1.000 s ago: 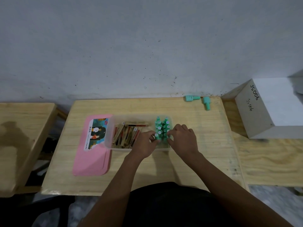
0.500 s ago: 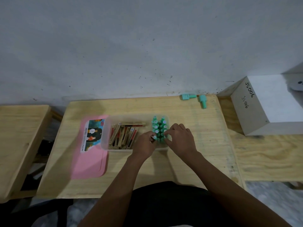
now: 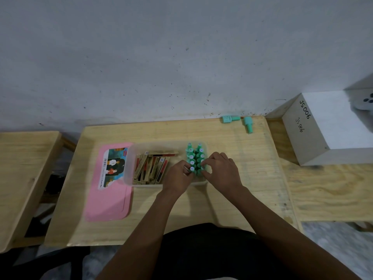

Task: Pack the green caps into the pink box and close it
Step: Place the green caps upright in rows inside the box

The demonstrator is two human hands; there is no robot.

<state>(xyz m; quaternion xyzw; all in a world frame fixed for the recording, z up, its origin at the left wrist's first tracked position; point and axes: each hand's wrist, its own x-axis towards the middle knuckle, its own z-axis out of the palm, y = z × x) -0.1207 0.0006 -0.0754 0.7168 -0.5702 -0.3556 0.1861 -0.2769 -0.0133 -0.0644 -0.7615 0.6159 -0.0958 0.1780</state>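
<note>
On the wooden table [image 3: 232, 199], the pink lid [image 3: 109, 199] lay flat against the clear box [image 3: 129, 158]. The left hand [image 3: 178, 178] and right hand [image 3: 222, 172] each pinched a near-end cap in the 2 upright rows of green caps [image 3: 194, 154]. Seating these straight and snug would probably leave room for the 2 loose caps [image 3: 231, 119] by the wall. Knuckles hid the fingertips, and the cap-top print was unreadable.

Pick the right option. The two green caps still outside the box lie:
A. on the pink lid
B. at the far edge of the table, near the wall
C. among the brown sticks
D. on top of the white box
B: the two loose caps lie on their sides on the table at its far edge, close to the wall and well beyond the box.
</note>
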